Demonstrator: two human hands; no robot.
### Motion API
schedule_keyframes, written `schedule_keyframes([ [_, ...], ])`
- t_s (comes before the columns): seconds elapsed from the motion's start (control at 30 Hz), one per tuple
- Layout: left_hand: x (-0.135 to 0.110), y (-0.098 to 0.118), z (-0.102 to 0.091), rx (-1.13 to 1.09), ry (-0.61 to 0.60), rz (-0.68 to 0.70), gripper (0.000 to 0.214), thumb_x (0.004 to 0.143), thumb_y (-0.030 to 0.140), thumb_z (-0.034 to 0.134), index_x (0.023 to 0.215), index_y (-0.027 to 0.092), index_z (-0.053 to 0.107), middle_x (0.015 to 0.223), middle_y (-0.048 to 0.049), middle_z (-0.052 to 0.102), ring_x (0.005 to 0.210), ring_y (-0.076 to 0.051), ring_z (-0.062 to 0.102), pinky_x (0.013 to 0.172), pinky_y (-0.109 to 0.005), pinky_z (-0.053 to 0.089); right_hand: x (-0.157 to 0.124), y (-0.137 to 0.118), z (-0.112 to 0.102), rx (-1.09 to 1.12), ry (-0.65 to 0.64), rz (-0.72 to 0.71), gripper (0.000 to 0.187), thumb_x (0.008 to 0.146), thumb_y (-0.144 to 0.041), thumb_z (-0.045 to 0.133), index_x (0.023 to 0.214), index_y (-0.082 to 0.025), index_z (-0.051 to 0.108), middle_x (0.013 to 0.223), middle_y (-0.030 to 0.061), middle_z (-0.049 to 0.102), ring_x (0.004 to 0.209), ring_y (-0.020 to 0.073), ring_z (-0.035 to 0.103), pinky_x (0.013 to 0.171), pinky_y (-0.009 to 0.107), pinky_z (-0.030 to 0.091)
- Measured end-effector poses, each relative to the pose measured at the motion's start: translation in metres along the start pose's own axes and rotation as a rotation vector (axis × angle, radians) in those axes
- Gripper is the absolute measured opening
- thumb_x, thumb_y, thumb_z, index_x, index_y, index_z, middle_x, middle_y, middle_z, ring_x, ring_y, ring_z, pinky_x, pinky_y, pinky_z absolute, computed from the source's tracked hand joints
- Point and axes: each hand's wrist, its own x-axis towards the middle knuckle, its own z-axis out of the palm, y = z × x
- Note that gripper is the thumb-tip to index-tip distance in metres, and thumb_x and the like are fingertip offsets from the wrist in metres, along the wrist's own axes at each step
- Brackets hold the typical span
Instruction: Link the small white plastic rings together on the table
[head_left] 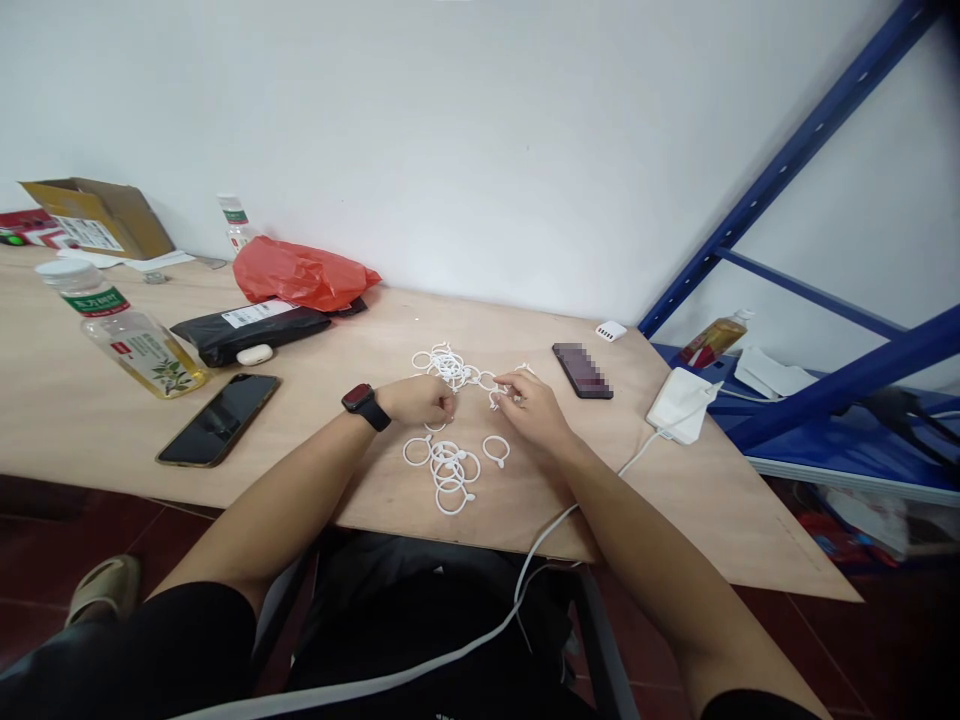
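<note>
Beside the far pile of white curtain rings (451, 368), my left hand (421, 400) is closed, its fingers curled downward. Part of a ring (436, 427) shows just below those fingers; whether they grip it is hidden. My right hand (534, 408) faces it from the right, thumb and index finger bent around a small white part of a curtain ring (494, 401). Other rings lie partly behind the right fingers. Nearer my body is a second, overlapping group of rings (448, 466), each with a small tab. One single ring (496, 451) lies to the right of that group.
Left on the wooden table (360, 350) are a phone (220, 420), a drink bottle (135, 335), an earbud case (254, 354), and black and red bags (300, 275). Another phone (583, 371) and a white charger (684, 404) with a cable lie right, near blue shelving (795, 290).
</note>
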Motion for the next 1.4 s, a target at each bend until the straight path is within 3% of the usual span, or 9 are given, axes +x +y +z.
schedule_keyframes([
  [0.23, 0.007, 0.02, 0.021, 0.125, 0.249, 0.023, 0.017, 0.084, 0.021, 0.057, 0.099, 0.017, 0.064, 0.093, -0.004, 0.07, 0.081, -0.016, 0.062, 0.073, -0.026, 0.044, -0.003, -0.008, 0.002, 0.016, -0.113, -0.059, 0.026, 0.086, -0.016, 0.055, 0.108, -0.02, 0.068, 0.092, 0.0039, 0.07, 0.078, 0.0158, 0.063, 0.075, 0.029, 0.047],
  [0.4, 0.012, 0.032, 0.03, 0.1, 0.473, 0.079, 0.014, 0.087, 0.019, 0.056, 0.096, 0.018, 0.067, 0.095, -0.0034, 0.071, 0.09, -0.017, 0.064, 0.082, -0.028, 0.046, -0.003, -0.007, 0.003, 0.009, -0.148, -0.042, 0.032, 0.086, -0.018, 0.056, 0.117, -0.019, 0.064, 0.093, 0.0043, 0.071, 0.075, 0.0158, 0.061, 0.072, 0.029, 0.046],
  [0.53, 0.013, 0.034, 0.033, 0.052, 0.578, 0.125, 0.012, 0.086, 0.02, 0.058, 0.094, 0.018, 0.067, 0.09, -0.0025, 0.07, 0.084, -0.015, 0.064, 0.078, -0.027, 0.047, -0.003, -0.009, 0.001, 0.008, -0.167, -0.054, 0.023, 0.086, -0.017, 0.054, 0.104, -0.02, 0.068, 0.089, 0.0038, 0.071, 0.075, 0.0159, 0.061, 0.071, 0.028, 0.045],
  [0.67, 0.013, 0.034, 0.036, 0.024, 0.584, 0.149, 0.01, 0.086, 0.02, 0.059, 0.093, 0.018, 0.067, 0.089, -0.0021, 0.07, 0.079, -0.014, 0.062, 0.074, -0.026, 0.047, -0.004, -0.01, -0.001, 0.039, -0.139, -0.048, 0.018, 0.085, -0.017, 0.055, 0.096, -0.02, 0.068, 0.082, 0.0025, 0.069, 0.071, 0.015, 0.06, 0.068, 0.027, 0.044],
  [0.93, 0.012, 0.039, 0.036, -0.031, 0.498, 0.04, 0.017, 0.088, 0.03, 0.06, 0.098, 0.019, 0.068, 0.09, -0.0023, 0.072, 0.076, -0.014, 0.064, 0.068, -0.024, 0.046, -0.005, -0.01, -0.001, 0.048, -0.142, -0.053, 0.015, 0.082, -0.018, 0.057, 0.092, -0.02, 0.069, 0.077, 0.0009, 0.067, 0.065, 0.013, 0.056, 0.063, 0.025, 0.042],
  [1.1, 0.011, 0.04, 0.037, -0.006, 0.479, 0.032, 0.02, 0.088, 0.036, 0.06, 0.091, 0.018, 0.068, 0.085, -0.002, 0.072, 0.073, -0.014, 0.064, 0.069, -0.024, 0.046, -0.006, -0.009, -0.001, 0.06, -0.153, -0.05, 0.01, 0.08, -0.02, 0.06, 0.087, -0.02, 0.067, 0.074, -0.0002, 0.065, 0.061, 0.0122, 0.055, 0.062, 0.024, 0.041],
  [1.4, 0.011, 0.042, 0.037, 0.01, 0.421, 0.117, 0.021, 0.09, 0.035, 0.058, 0.089, 0.018, 0.07, 0.08, -0.0011, 0.072, 0.07, -0.012, 0.063, 0.066, -0.022, 0.04, -0.007, -0.011, -0.001, 0.019, -0.129, -0.078, 0.014, 0.067, -0.011, 0.054, 0.075, -0.018, 0.062, 0.064, -0.0024, 0.057, 0.057, 0.0116, 0.051, 0.057, 0.023, 0.036],
])
